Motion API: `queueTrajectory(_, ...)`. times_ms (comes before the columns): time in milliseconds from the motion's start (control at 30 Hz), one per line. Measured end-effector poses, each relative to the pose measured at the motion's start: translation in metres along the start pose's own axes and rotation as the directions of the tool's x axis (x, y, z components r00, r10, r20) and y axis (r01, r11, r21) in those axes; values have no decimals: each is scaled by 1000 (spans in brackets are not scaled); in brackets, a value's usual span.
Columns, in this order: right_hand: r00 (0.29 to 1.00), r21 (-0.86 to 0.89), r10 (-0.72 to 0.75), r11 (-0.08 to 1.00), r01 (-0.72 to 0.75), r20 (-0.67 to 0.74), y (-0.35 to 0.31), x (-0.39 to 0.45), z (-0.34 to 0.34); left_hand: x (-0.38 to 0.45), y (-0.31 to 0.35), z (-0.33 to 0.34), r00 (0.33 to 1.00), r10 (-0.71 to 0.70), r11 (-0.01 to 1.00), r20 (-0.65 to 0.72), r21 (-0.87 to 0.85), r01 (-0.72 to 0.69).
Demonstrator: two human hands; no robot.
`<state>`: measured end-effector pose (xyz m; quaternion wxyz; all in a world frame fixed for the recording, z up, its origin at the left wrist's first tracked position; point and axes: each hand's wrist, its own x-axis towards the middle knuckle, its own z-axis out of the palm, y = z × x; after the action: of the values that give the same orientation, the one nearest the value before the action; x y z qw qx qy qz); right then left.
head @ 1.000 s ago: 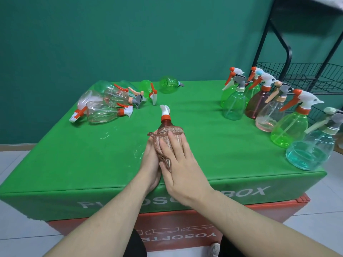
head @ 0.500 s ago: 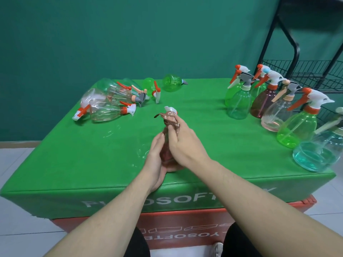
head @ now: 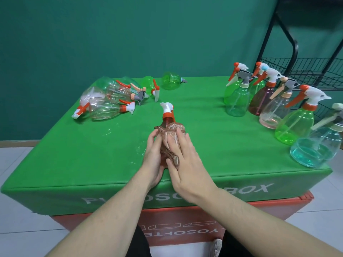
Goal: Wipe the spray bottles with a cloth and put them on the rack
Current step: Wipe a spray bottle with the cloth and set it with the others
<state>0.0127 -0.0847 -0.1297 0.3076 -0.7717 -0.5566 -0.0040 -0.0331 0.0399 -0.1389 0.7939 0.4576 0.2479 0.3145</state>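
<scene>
A reddish-brown spray bottle (head: 168, 121) is standing near the front middle of the green table (head: 213, 145), its white nozzle and orange collar rising clear above the hands. A brown striped cloth (head: 171, 140) is wrapping the bottle's shoulder and body. The left hand (head: 153, 158) is cupping the bottle from its nine o'clock side, fingers curled round the body and the cloth's edge. The right hand (head: 185, 164) is lying over the cloth from three o'clock, its fingers mostly straight and close together, pressing the cloth flat against the bottle while the thumb is sitting on the cloth's lower fold.

At ten o'clock from the held bottle, a heap of spray bottles (head: 111, 97) is lying on its side: clear ones with orange triggers, and two green ones further back toward eleven and twelve o'clock. At two to three o'clock, a group of upright spray bottles (head: 269, 101) is standing along the table's right side, green, dark red, pale pink and, nearest the front corner, a blue-tinted one (head: 317, 147) that is holding liquid.

Beyond that group, at two o'clock, a black wire rack (head: 306, 71) is standing against the dark green wall (head: 111, 34). Under the table cover an orange box (head: 185, 225) with printed lettering is showing, and pale floor tiles (head: 18, 210) are lying on either side.
</scene>
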Motion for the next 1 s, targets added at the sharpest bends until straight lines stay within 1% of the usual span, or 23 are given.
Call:
queueTrajectory(133,998,-58,4,998,0,67,1,-16,-1,-4,3,3,1000,28,999,-3,-20,-28)
queueTrajectory(267,997,-73,22,997,-17,77,-2,-15,-4,-5,6,3,1000,-13,1000,1,-10,13)
queueTrajectory(367,998,-81,13,997,-9,54,-4,-10,-3,-2,6,0,997,-68,997,29,28,67)
queueTrajectory(433,1000,-90,-13,996,14,10,-4,-3,-4,-3,6,1,994,-98,994,39,57,96)
queueTrajectory(567,997,-131,-48,991,39,-61,-2,22,-10,-3,6,4,992,-99,991,79,97,91)
queueTrajectory(667,997,-50,11,999,-15,-73,-1,39,-17,-5,7,5,992,-80,993,99,97,70)
queueTrajectory(767,997,48,68,997,-67,-35,-5,60,-22,-4,7,3,989,-118,990,94,84,110)
queueTrajectory(867,991,118,125,986,-118,-53,-11,73,-28,-4,5,1,989,-123,992,80,44,120)
queueTrajectory(933,979,133,197,973,-188,-57,-11,75,-32,-6,6,2,993,-100,994,70,45,97)
queueTrajectory(1000,976,140,208,970,-198,-63,-10,72,-32,-7,6,3,994,-86,995,60,59,82)
